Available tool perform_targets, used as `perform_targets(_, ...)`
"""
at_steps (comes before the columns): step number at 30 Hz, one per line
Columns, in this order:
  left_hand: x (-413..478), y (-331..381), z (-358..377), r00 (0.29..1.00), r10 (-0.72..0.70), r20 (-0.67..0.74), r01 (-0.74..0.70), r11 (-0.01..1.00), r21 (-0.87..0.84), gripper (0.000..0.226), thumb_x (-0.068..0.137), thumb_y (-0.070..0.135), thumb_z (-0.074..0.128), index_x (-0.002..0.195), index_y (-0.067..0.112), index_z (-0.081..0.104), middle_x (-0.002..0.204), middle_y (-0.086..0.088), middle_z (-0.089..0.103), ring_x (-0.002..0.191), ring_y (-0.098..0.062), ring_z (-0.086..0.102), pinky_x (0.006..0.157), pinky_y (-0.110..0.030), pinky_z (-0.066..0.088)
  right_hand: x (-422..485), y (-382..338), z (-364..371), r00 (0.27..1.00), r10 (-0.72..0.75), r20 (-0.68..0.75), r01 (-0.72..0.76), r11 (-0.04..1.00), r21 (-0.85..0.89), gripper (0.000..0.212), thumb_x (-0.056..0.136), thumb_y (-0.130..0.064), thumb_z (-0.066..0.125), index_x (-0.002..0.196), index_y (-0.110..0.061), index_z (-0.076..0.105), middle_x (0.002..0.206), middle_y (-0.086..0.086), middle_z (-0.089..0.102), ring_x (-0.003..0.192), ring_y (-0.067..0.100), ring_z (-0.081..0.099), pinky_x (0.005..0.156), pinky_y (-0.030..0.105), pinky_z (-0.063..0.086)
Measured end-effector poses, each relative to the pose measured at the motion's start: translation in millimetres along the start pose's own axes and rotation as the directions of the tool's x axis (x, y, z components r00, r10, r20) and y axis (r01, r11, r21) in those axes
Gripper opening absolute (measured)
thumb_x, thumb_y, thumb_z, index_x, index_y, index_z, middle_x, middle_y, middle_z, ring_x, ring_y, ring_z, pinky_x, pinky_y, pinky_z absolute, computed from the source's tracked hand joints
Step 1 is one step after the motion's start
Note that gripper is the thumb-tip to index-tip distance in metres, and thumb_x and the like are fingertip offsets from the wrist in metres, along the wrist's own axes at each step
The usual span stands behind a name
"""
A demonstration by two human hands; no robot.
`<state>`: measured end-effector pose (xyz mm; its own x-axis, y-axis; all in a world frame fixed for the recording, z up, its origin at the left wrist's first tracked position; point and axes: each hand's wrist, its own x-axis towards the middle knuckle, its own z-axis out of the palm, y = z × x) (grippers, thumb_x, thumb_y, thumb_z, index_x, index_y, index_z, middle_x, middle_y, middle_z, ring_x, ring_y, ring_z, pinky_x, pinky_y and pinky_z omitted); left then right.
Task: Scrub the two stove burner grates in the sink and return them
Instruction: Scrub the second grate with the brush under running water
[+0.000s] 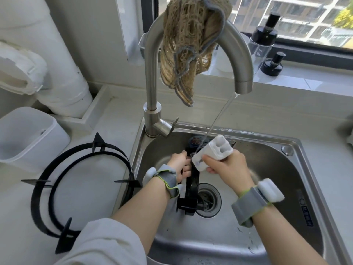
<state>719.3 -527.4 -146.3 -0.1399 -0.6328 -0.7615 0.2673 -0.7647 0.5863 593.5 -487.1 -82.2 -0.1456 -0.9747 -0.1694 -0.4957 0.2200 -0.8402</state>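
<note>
One head-worn wide-angle view looks forward and down, close above the sink (pixel 267 165)

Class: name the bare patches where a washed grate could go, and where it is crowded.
Bare: sink floor right of the drain; counter right of the sink. Crowded: left counter, under the other grate and white bin; sink centre, with left hand, right hand and held grate.
</note>
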Motion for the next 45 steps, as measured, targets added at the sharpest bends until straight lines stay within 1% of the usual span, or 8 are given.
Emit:
perform_targets(4,-2,-2,5,1.0,-0.01,0.027,0.009,1.0,0.011,0.043,0.104,0.03,0.019,0.089,0.005,0.051,0.071,-0.008,0.056,0.051,-0.016,0.052,0.048,-0.024,0.041,12,-4,-2,0.998,0.009,-0.062,-0.008,1.0,0.022,0.019,0.075,-0.016,0.072,0.078,0.002,0.067,0.074,0.016,0.071,0.078,0.031,0.068,0.078,0.045,0.055)
perform_targets(9,-2,0,-9,1.0,0.013,-0.026,-0.014,0.999,-0.037,0.044,0.104,0.027,0.022,0.067,0.012,0.039,0.032,0.006,0.033,0.028,-0.009,0.029,0.034,-0.015,0.025,-2,1,-6,0.991,0.017,0.131,-0.04,0.983,0.179,0.008,0.076,-0.008,0.072,0.081,-0.003,0.069,0.074,0.015,0.071,0.062,0.02,0.067,0.064,0.035,0.059)
perform_targets(14,-3,0,-6,0.999,0.023,0.043,-0.02,0.996,-0.083,0.058,0.104,0.03,0.013,0.078,0.002,0.056,0.049,-0.004,0.065,0.041,-0.012,0.063,0.043,-0.018,0.049,-36,26,-13,0.932,0.063,0.358,-0.089,0.994,0.058,0.007,0.076,-0.009,0.072,0.08,-0.011,0.067,0.075,0.014,0.072,0.062,0.024,0.068,0.06,0.032,0.058)
perform_targets(19,-10,-3,-8,0.996,0.067,0.065,-0.061,0.994,-0.092,0.053,0.101,0.034,0.021,0.082,0.005,0.061,0.055,-0.004,0.068,0.046,-0.014,0.064,0.042,-0.016,0.047,-38,28,-23,0.956,0.052,0.287,-0.126,0.961,0.248,0.017,0.079,0.001,0.067,0.095,-0.002,0.066,0.075,0.013,0.073,0.059,0.021,0.067,0.057,0.03,0.058)
perform_targets(24,-25,-14,-19,0.994,0.102,0.05,-0.103,0.995,0.018,0.064,0.085,0.068,0.042,0.083,0.008,0.067,0.063,-0.009,0.069,0.054,-0.02,0.066,0.067,-0.028,0.052,-20,17,-48,0.99,0.054,-0.131,0.035,0.804,0.594,0.014,0.08,0.0,0.063,0.087,-0.012,0.064,0.069,0.004,0.072,0.056,0.016,0.068,0.052,0.024,0.056)
perform_targets(30,-46,-27,-17,0.982,0.187,0.03,-0.189,0.976,0.106,0.015,0.089,0.017,0.049,0.083,0.007,0.058,0.068,-0.014,0.065,0.051,-0.023,0.061,0.045,-0.021,0.049,-27,22,-27,0.998,0.069,-0.013,-0.046,0.785,0.617,0.02,0.075,-0.003,0.065,0.093,-0.012,0.066,0.073,0.007,0.073,0.06,0.021,0.069,0.056,0.027,0.057)
perform_targets(41,-42,-43,-13,0.924,0.376,-0.074,-0.333,0.883,0.33,0.052,0.092,0.053,0.043,0.058,0.014,0.051,0.078,-0.022,0.064,0.084,-0.044,0.063,0.084,-0.051,0.051,-17,10,-21,0.995,0.02,0.097,-0.054,0.931,0.361,0.004,0.08,-0.004,0.068,0.081,-0.008,0.067,0.073,0.021,0.069,0.056,0.022,0.065,0.054,0.028,0.057)
perform_targets(45,-39,-47,-16,0.904,0.423,-0.062,-0.366,0.842,0.397,0.051,0.087,0.056,0.041,0.067,0.009,0.048,0.068,-0.014,0.05,0.07,-0.033,0.053,0.071,-0.044,0.048,-14,3,-26,0.954,-0.062,0.292,0.027,0.992,0.121,0.009,0.075,-0.012,0.072,0.083,-0.008,0.069,0.072,0.015,0.071,0.061,0.027,0.068,0.058,0.031,0.058)
